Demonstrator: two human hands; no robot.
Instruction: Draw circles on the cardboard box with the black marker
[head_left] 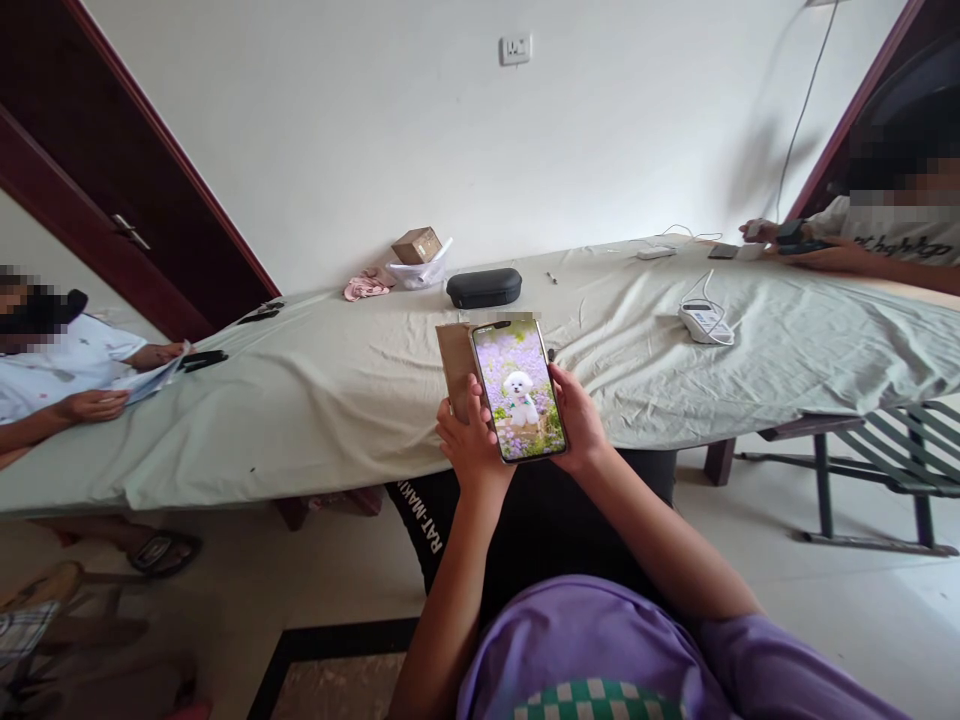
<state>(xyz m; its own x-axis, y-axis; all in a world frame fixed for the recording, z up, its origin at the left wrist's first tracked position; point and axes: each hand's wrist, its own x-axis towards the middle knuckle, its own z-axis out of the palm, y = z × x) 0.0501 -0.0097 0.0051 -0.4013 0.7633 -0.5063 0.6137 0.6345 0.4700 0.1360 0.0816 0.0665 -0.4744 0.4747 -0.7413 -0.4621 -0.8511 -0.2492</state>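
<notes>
I hold a smartphone point(519, 392) upright in front of me, its lit screen showing a white dog among purple flowers. My left hand point(469, 440) grips its left edge, thumb resting on the screen's side. My right hand point(579, 420) wraps round the right edge from behind. A flat brown cardboard piece point(454, 362) sits behind the phone, pressed against it by my left fingers. Both hands hover just above the near edge of the cloth-covered table point(315, 400).
On the table lie a dark oval case point(484, 287), a small cardboard box point(417, 245) on a white bag, pink cloth point(366, 286) and a white device with cable point(703, 320). One person sits at the left with papers point(154, 378), another at the far right point(885, 240). A folding chair point(885, 450) stands right.
</notes>
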